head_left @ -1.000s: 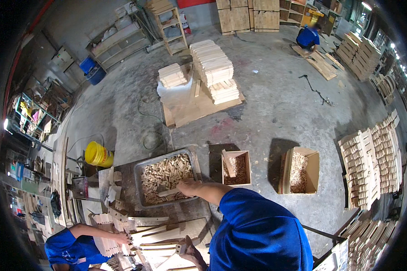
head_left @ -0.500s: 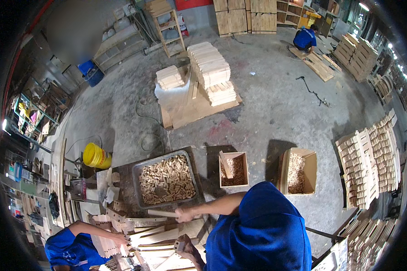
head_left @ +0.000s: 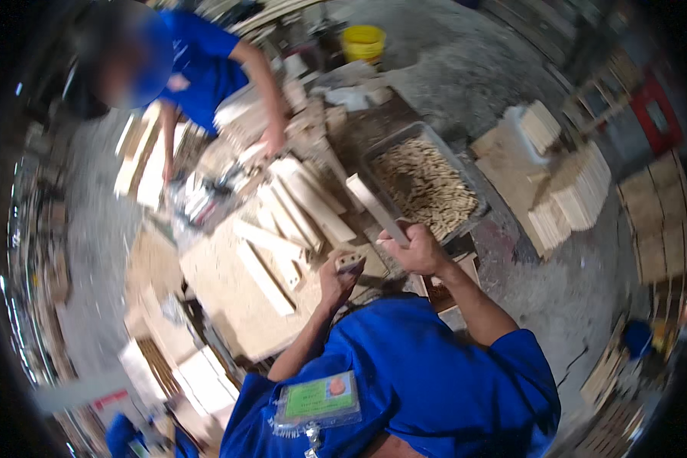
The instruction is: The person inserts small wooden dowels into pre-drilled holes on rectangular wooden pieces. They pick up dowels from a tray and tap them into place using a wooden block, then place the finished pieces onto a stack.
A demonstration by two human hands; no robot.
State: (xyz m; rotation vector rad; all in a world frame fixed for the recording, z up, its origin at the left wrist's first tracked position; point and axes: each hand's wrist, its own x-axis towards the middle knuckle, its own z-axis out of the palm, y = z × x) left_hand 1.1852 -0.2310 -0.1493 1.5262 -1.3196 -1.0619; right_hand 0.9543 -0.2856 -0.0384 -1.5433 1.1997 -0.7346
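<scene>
My right hand (head_left: 418, 250) is closed around one end of a flat wooden bar (head_left: 374, 204), which points up and away past the tray's near corner. In my left hand (head_left: 334, 284) is a wooden piece with drilled holes (head_left: 349, 262); its holed end faces up, and the fingers wrap round its sides. The two hands are apart, over the near edge of a wooden worktable (head_left: 214, 286). Several loose wooden bars (head_left: 266, 281) lie on the table just left of my left hand. Beyond my right hand sits a grey tray (head_left: 374, 156) full of short wooden dowels (head_left: 427, 187).
Across the table on the left, a co-worker in a blue shirt (head_left: 206, 65) reaches over wooden pieces. A yellow bucket (head_left: 363, 43) stands at the back. Stacked boards (head_left: 576, 191) lie on cardboard at the right. Part of a wooden box (head_left: 466, 269) shows under my right forearm.
The view has turned, so the table and co-worker now lie farther up and left. Both hands keep their wooden pieces; the bar in my right hand now points upward instead of sideways.
</scene>
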